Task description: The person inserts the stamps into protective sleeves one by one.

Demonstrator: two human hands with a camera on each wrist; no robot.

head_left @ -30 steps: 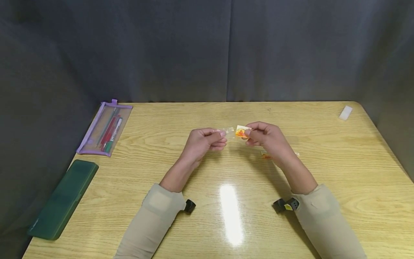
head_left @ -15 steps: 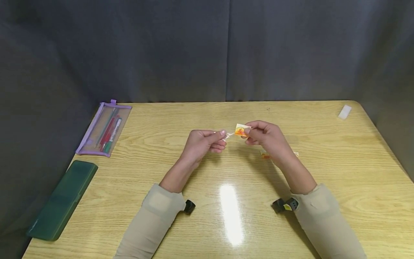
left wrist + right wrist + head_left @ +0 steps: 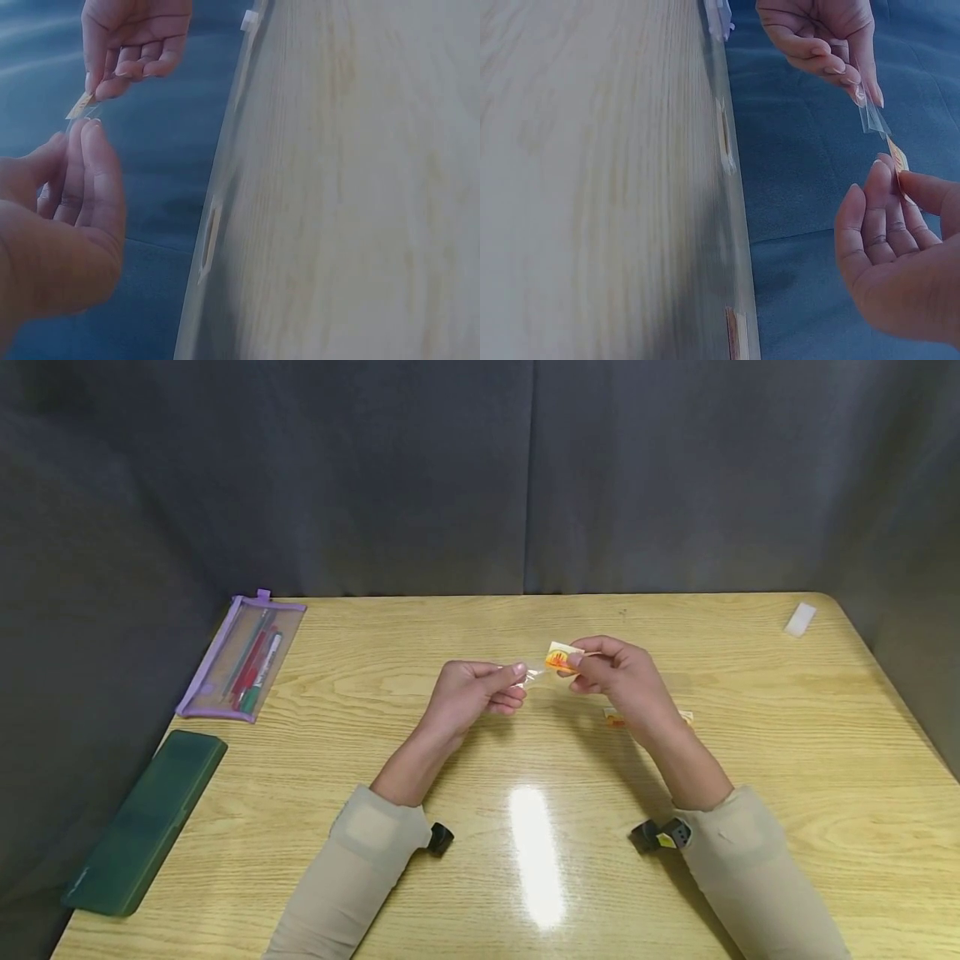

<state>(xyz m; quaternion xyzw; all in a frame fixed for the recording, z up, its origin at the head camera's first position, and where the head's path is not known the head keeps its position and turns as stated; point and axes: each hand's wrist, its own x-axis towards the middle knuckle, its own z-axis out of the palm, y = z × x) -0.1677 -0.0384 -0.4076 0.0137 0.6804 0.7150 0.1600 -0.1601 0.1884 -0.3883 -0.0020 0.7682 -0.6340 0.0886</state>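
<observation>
Head view: your left hand [image 3: 480, 687] pinches a clear plastic film [image 3: 533, 677] between thumb and fingers, and your right hand [image 3: 615, 675] pinches a small orange-and-yellow printed card [image 3: 559, 657]. Both pieces are held above the middle of the wooden worktop [image 3: 322, 877]. The job in hand looks like working film and card end to end; pinch lightly, keep both level, and avoid creasing the film. Count one film and one held card. Printed ends [image 3: 615, 718] show on either side of your right wrist, so one strip or two, you can't tell. There is one white block [image 3: 800, 619] at the far right corner, one purple-trimmed mesh pouch [image 3: 202, 693] at the far left, its pens too overlapped to count, and one green pencil case [image 3: 146, 822] along the left edge.

Left wrist view: the card sits just beside your left fingertips, tilted; bring its edge square before you push or pull.

Right wrist view: the film's free end reaches the card's tip, touching or nearly so. Steady that end, since thin film will probably buckle.
</observation>
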